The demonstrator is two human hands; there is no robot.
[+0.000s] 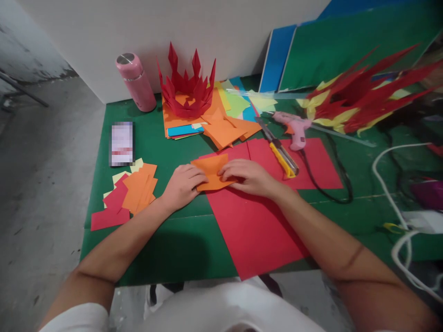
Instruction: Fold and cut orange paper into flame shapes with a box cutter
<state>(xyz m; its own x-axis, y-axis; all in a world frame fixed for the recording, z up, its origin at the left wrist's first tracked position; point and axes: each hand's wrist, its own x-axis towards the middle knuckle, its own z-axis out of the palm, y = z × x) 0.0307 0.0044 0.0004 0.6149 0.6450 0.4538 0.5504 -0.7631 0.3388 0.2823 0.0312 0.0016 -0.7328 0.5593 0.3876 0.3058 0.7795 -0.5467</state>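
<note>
An orange paper sheet [210, 171], partly folded, lies on a large red sheet [256, 230] on the green table [155, 249]. My left hand [182, 185] presses its left edge with curled fingers. My right hand [249, 176] pins its right side, fingertips pinching a fold. Both hands touch the orange paper.
A pile of red and orange cut pieces [129, 193] lies at the left, a phone [122, 143] behind it. At the back stand a pink bottle [136, 82], a red paper crown [187, 87] and stacked coloured sheets [221, 120]. A yellow utility knife [281, 154], a pink glue gun [294, 127] and cables [394, 203] lie right.
</note>
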